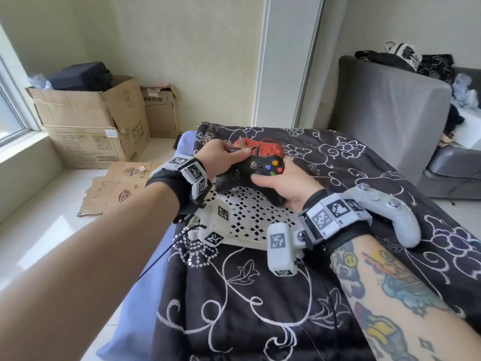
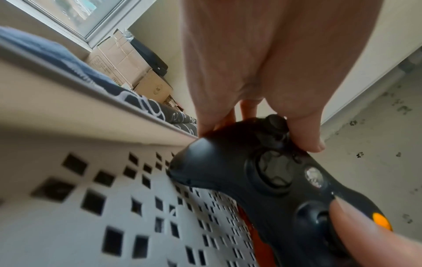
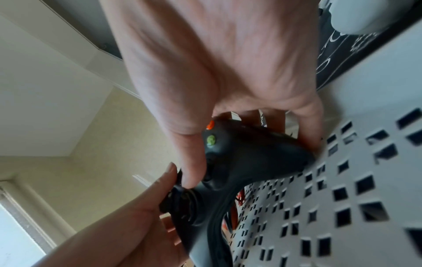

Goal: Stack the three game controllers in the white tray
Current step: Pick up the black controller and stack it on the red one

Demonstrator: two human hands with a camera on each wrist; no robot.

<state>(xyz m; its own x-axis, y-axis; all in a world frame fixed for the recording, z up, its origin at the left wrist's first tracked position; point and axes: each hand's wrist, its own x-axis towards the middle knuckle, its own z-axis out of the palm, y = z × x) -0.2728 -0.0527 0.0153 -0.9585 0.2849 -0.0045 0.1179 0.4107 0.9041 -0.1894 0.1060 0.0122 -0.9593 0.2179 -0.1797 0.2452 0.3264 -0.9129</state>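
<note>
Gripping the black controller (image 1: 250,175) from both ends, the left hand (image 1: 221,158) and the right hand (image 1: 283,183) hold it above the white tray (image 1: 250,212). The left hand's fingers (image 2: 301,133) are curled round the controller's left grip, with the thumb lying on top near the left stick. The right hand's fingers (image 3: 306,126) wrap beneath the right grip, and its thumb lies on the face beside the coloured buttons. The controller's face points upward; whether its underside touches the tray floor cannot be told from the head view, but the wrist views show its lower edge very near the perforated floor (image 2: 114,207). A red controller (image 1: 256,148) lies just behind the black one, at the far edge of the tray; red shows beneath the black body in both wrist views. A white controller (image 1: 398,212) lies on the bed (image 1: 260,295) to the right of the tray, just beside the right wrist and outside the tray. The tray rests on the bed's dark floral cover. Cardboard boxes (image 1: 91,121) stand on the floor to the left, near the window.
</note>
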